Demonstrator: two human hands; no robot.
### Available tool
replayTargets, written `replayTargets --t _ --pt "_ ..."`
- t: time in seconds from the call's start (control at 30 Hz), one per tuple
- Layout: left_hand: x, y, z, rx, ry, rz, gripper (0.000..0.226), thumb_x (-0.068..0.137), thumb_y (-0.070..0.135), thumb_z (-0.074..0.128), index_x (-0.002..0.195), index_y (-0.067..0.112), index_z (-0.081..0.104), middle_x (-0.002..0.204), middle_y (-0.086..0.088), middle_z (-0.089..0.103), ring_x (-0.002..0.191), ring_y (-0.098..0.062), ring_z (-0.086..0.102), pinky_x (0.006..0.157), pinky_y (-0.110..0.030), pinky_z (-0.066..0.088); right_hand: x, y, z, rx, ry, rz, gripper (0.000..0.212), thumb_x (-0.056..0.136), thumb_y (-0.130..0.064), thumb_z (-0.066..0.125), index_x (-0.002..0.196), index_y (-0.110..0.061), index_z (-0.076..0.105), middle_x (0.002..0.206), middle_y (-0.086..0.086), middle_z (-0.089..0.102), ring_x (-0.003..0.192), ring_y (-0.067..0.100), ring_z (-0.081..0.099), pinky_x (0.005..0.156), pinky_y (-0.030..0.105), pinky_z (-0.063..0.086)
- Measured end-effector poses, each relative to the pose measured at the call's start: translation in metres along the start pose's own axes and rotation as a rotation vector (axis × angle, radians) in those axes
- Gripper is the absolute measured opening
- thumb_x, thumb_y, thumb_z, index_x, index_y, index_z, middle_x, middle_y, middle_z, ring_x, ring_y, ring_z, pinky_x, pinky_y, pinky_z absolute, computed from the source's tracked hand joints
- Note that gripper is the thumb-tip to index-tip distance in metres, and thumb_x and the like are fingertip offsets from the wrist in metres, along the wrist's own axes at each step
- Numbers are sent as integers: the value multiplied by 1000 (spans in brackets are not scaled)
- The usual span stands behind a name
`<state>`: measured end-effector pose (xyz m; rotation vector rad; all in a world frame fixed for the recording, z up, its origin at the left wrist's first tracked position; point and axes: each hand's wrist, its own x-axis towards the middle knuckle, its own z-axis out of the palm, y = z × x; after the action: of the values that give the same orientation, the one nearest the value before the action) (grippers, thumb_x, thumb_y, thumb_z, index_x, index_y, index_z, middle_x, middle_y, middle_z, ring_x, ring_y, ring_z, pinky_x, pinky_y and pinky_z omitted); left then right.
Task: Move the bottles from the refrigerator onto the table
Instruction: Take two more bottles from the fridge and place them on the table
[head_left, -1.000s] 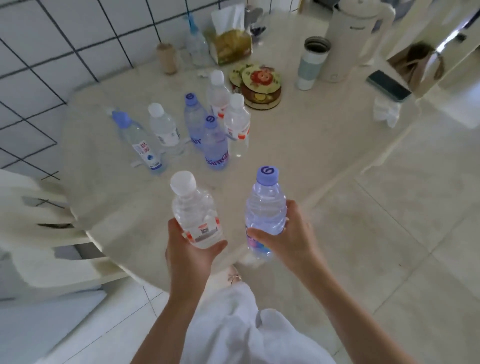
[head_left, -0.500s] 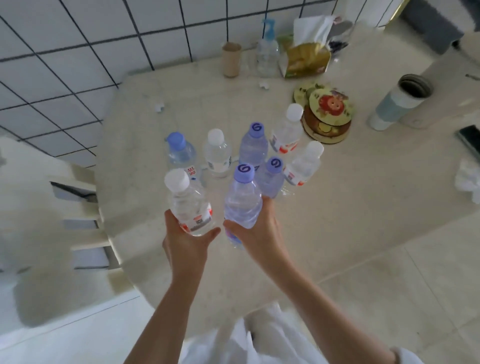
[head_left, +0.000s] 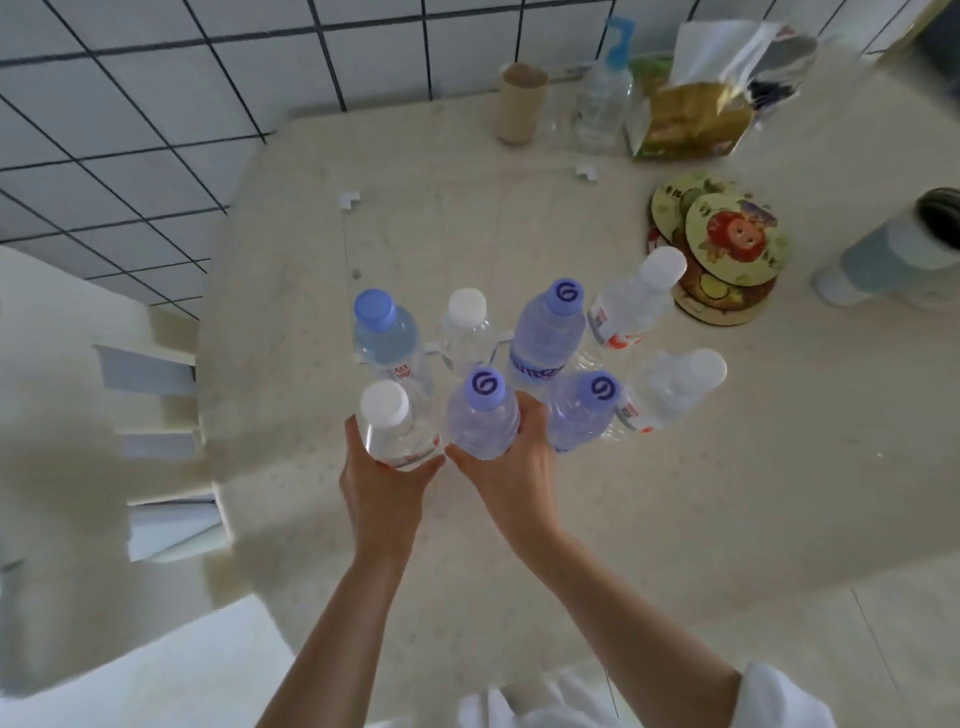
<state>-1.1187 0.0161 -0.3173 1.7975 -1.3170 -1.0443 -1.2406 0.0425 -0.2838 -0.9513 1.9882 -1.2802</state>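
The left hand (head_left: 384, 483) grips a white-capped water bottle (head_left: 397, 428) low on its body, and the right hand (head_left: 511, 467) grips a purple-capped water bottle (head_left: 483, 415) the same way, likely so each base can land flat. Both are upright at the near edge of 6 bottles (head_left: 543, 338) clustered on the worktop (head_left: 675, 493), probably to keep them together.

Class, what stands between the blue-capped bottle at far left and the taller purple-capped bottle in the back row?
A white-capped clear bottle, seen in the head view.
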Motion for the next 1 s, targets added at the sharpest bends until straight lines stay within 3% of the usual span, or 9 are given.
replayTargets --t 0.07,0.23,0.3,0.43,0.5,0.57,0.7,0.87,1.0 --pt "3 -4 1 -1 -18 2 74 54 16 94 112 22 49 95 8 65 84 -18 61 68 -19 41 1 1 1 13 -16 -49 75 62 2 81 81 -63 48 58 -16 50 60 8 44 54 8 36" --pt "13 -17 -4 62 -97 7 68 55 14 92 112 13 57 87 19 62 82 -16 60 62 0 37 1 17 7 25 -7 -29 70 62 -6 84 86 -60 48 74 -21 58 69 -11 53 61 2 39" --pt "18 -18 -7 108 -154 17 67 57 13 91 114 13 57 86 22 58 83 -15 58 64 -4 38 -1 24 11 10 30 9 64 60 -14 87 90 -52 46 85 -16 59 79 -9 56 67 3 40" --pt "23 -20 -12 144 -228 34 73 58 17 91 121 11 55 97 7 63 92 -19 61 78 -27 44 -4 34 16 1 29 47 65 57 -18 89 97 -39 42 97 -5 61 86 -6 57 71 4 40" --pt "25 -21 -13 149 -245 48 76 58 19 91 124 11 54 102 5 64 94 -18 61 78 -24 46 -6 35 15 19 15 37 67 57 -18 89 103 -31 43 98 -8 60 87 -8 57 71 3 40" --pt "24 -21 -14 151 -262 70 75 60 20 90 125 11 55 102 8 63 93 -14 60 72 -7 41 -7 37 14 31 4 17 67 57 -17 89 105 -26 43 99 -16 57 88 -8 57 72 5 41" --pt "21 -20 -12 117 -270 77 73 63 20 89 126 15 54 106 12 61 96 -10 59 68 2 38 -4 36 14 -5 -3 18 67 58 -16 88 98 -38 39 96 -17 54 88 -7 56 72 7 43" --pt "16 -19 -11 67 -264 62 76 62 26 89 128 19 52 110 11 63 98 -9 61 68 1 39 -7 37 15 -35 -23 49 68 57 -18 87 101 -35 38 99 -7 55 86 -2 56 71 4 39" --pt "8 -15 -14 17 -255 41 75 65 23 88 130 20 50 107 17 63 95 -3 61 76 -9 46 -17 44 10 -81 -48 78 73 66 -19 84 124 -14 41 117 -6 52 107 13 54 86 21 44"
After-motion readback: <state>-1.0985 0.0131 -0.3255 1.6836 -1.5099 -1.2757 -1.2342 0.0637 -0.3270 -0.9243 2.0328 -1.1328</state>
